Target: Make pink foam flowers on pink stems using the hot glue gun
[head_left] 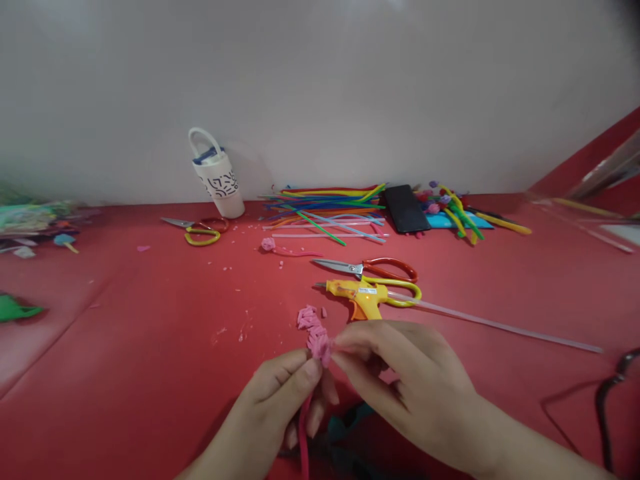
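My left hand [280,407] pinches a pink stem [303,433] just below a small pink rolled flower [320,347]. My right hand [400,387] is closed, its thumb and forefinger pressing on the right side of the flower. A few pink cut strips [307,317] lie on the red table just behind the flower. A yellow and orange glue gun [363,297] with a clear glue stick [500,325] trailing to the right lies just beyond my hands.
Red-handled scissors [380,268] lie behind the glue gun, yellow-handled scissors [200,230] at the back left. A pile of coloured sticks [325,207], a black phone [406,208], a white cup bag [217,177] and a finished pink flower [270,245] line the wall. A black cable [607,393] lies at right.
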Demonstrator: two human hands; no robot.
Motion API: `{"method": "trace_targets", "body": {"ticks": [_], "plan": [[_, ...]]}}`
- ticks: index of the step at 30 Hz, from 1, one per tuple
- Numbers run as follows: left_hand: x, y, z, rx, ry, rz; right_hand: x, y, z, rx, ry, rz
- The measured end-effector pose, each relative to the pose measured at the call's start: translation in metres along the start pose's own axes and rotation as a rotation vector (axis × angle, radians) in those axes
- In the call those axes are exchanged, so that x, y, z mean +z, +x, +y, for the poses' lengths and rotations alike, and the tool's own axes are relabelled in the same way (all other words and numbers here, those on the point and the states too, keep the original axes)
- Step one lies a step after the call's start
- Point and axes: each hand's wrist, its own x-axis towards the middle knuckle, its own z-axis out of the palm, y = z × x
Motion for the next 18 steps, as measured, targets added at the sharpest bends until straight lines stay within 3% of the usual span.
{"method": "trace_targets", "body": {"ticks": [11, 18], "plan": [[0.0, 0.002, 0.003, 0.091, 0.018, -0.021, 0.013, -0.006, -0.003, -0.116, -0.108, 0.135], [0.0, 0.004, -0.001, 0.073, 0.026, -0.023, 0.015, -0.007, -0.003, -0.057, -0.083, 0.139]]}}
